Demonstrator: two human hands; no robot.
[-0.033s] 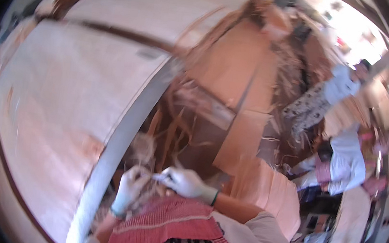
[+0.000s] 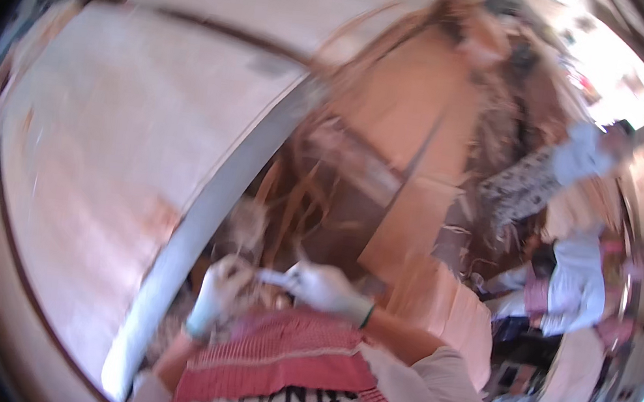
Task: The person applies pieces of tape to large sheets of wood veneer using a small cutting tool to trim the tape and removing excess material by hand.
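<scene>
Both my hands wear white gloves with green cuffs and meet low in front of my chest. My right hand (image 2: 325, 289) pinches a small white strip (image 2: 272, 277) that points toward the other hand. Curled close beside the strip's far end, my left hand (image 2: 220, 289) has thumb and fingertips together; blur hides what is between them. A pale fibrous clump (image 2: 244, 225) lies just beyond my left fingers. A red checked apron (image 2: 280, 355) covers my front under the hands.
A large pale sheet-covered surface (image 2: 109, 121) with a grey edge rail (image 2: 221, 181) fills the left. Ahead lie brown flat boards (image 2: 406, 91) and loose strips (image 2: 302, 199). A wrapped orange-pink bundle (image 2: 449, 307) stands by my right elbow. Two people (image 2: 581, 155) are at the right.
My hands have drawn slightly apart, and more of the white strip shows between them. The whole view has shifted a little; the people at the right stay in about the same places.
</scene>
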